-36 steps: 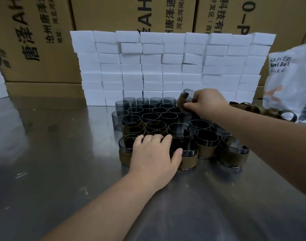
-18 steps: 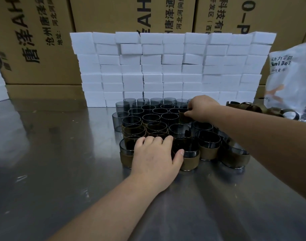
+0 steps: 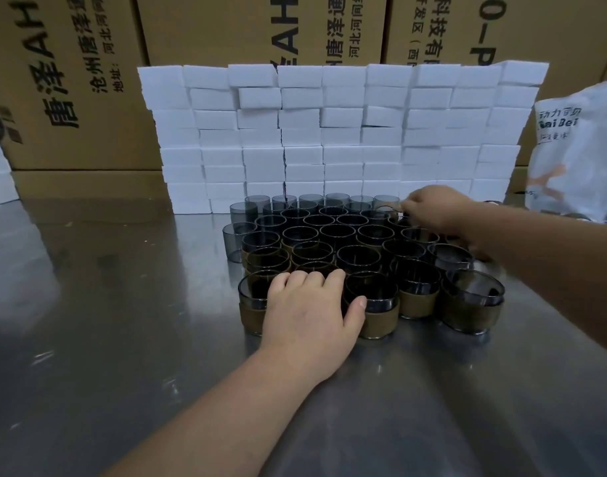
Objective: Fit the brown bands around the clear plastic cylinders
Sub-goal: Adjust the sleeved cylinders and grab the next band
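On the steel table [image 3: 88, 339] the left hand [image 3: 309, 304] lies over the front row, fingers curled down around a front-row cylinder hidden under the palm, thumb touching the neighbouring cylinder's rim. The clear plastic cylinders [image 3: 336, 232] stand upright, packed together. Brown bands [image 3: 417, 304] wrap the nearer ones, while the far left ones are bare. At the back right of the cluster the right hand [image 3: 433, 208] has its fingertips bunched at the rim of a back-row cylinder [image 3: 386, 204]; whether it pinches that rim cannot be told. Behind stands a wall of white foam blocks [image 3: 329, 132], then cardboard boxes [image 3: 71, 80], with a white bag [image 3: 577, 149] on the right.
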The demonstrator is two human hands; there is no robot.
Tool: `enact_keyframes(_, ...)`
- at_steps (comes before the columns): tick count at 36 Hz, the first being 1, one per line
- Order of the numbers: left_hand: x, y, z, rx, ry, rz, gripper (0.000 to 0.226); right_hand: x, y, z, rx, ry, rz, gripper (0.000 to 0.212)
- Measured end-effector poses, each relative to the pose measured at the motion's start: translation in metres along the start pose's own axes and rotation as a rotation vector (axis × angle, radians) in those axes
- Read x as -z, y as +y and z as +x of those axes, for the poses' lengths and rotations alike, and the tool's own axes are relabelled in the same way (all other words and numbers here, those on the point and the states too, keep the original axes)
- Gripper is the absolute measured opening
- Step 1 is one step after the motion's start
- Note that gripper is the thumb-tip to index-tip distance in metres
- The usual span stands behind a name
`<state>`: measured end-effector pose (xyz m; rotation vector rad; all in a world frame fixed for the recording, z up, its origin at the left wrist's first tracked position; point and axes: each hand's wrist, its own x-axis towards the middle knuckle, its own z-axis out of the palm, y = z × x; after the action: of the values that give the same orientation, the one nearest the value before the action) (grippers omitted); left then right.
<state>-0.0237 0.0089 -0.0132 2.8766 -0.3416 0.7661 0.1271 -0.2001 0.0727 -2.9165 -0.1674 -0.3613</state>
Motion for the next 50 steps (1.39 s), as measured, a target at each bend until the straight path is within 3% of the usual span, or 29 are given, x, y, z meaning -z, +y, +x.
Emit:
enact_keyframes(3, -0.001, 0.000, 0.001, 0.002, -0.001, 0.001, 0.058, 0.017, 0.040, 0.000, -0.129, -0.001, -0.139, 0.029)
enact_keyframes(6, -0.001, 0.000, 0.001, 0.003, 0.002, -0.004, 0.065, 0.024, 0.080, -0.009, -0.247, -0.042, -0.270, 0.049)
enact_keyframes(8, -0.001, 0.001, 0.001, 0.004, 0.010, -0.006, 0.066, 0.020, 0.104, -0.017, -0.272, -0.044, -0.328, 0.048)
enact_keyframes(14, -0.001, 0.001, 0.002, 0.013, 0.002, -0.008, 0.062, -0.011, 0.131, -0.034, -0.302, -0.173, -0.322, 0.075)
enact_keyframes(19, -0.001, 0.000, 0.001, 0.017, -0.010, -0.004, 0.064, -0.029, 0.114, -0.030, -0.315, -0.055, -0.261, 0.082)
enact_keyframes(24, 0.000, 0.000, 0.001, 0.011, -0.012, -0.013, 0.062, -0.038, 0.106, -0.032, -0.365, 0.058, -0.300, 0.053)
enact_keyframes(28, 0.000, 0.000, 0.001, 0.010, -0.010, -0.012, 0.063, -0.032, 0.105, -0.036, -0.362, 0.117, -0.269, 0.051)
enact_keyframes(33, 0.002, 0.001, 0.000, 0.018, 0.041, -0.063, 0.064, 0.005, 0.094, -0.041, -0.269, 0.243, -0.090, 0.047)
enact_keyframes(37, 0.008, 0.005, -0.003, -0.003, 0.153, -0.164, 0.068, 0.035, 0.064, -0.052, -0.126, 0.346, 0.178, 0.057)
enact_keyframes(46, 0.015, 0.012, -0.006, -0.098, 0.227, -0.288, 0.087, 0.042, -0.045, -0.122, 0.296, -0.099, 0.534, 0.059)
enact_keyframes(50, 0.017, 0.009, -0.006, -0.073, 0.235, -0.348, 0.075, 0.021, -0.064, -0.130, 0.368, -0.302, 0.552, 0.053)
